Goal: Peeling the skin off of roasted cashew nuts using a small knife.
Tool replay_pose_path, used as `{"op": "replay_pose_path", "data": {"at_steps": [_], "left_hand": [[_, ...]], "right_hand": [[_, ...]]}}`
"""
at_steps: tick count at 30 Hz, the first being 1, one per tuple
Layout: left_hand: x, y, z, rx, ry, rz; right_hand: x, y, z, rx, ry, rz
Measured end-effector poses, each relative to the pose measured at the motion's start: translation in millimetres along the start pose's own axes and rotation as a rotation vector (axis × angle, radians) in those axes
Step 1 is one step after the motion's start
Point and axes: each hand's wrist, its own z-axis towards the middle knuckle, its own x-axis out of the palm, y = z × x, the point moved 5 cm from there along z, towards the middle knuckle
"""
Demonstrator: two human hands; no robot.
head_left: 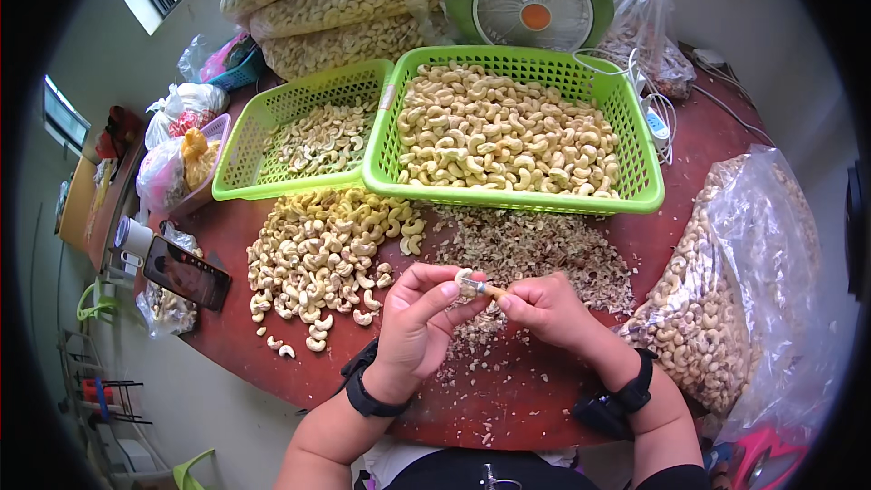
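Note:
Between its thumb and fingers, my left hand (pixel 422 313) pinches a cashew nut (pixel 464 279). My right hand (pixel 553 308) grips the wooden handle of a small knife (pixel 493 290), its short metal blade touching the nut. Both hands are over the near edge of a heap of brown skin flakes (pixel 535 254) on the red table. To the left of the hands lies a loose pile of cashews (pixel 313 245), some with patches of skin on them. Behind it all stands a green basket full of pale cashews (pixel 508 132).
A second green basket (pixel 231 163) holds broken pieces. An open plastic bag of cashews (pixel 699 308) leans at the right. Full bags (pixel 354 0) are stacked behind, beside a green fan (pixel 533 4). A phone (pixel 186 272) and a white cup (pixel 134 236) stand left; a power strip (pixel 657 127) lies right.

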Motion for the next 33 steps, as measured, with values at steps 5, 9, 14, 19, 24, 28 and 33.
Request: {"op": "replay_pose_path", "data": {"at_steps": [5,9,14,19,24,28,33], "left_hand": [[0.5,-2.7,-0.7,0.034,-0.001,0.004],[-1.3,-3.4,-1.0,0.050,0.010,0.013],[-1.7,-1.4,0.6,0.028,-0.005,0.019],[-1.3,-1.5,-0.6,0.055,-0.019,-0.022],[1.1,-1.9,-3.4,0.043,-0.021,0.023],[-0.1,1.6,-3.4,0.086,0.007,0.043],[-1.5,1.2,-2.2,0.098,-0.033,0.046]], "right_hand": [[1.6,-4.4,0.5,0.015,0.027,-0.035],[2.6,-1.8,1.8,0.015,0.024,-0.040],[1.1,-2.8,0.6,0.009,0.020,-0.052],[0.9,-1.2,1.1,0.005,0.020,-0.054],[-1.3,-0.4,1.0,-0.001,0.016,-0.097],[-2.3,-1.5,1.9,-0.034,-0.043,-0.077],[-3.2,-4.3,2.7,0.001,-0.020,-0.094]]}}
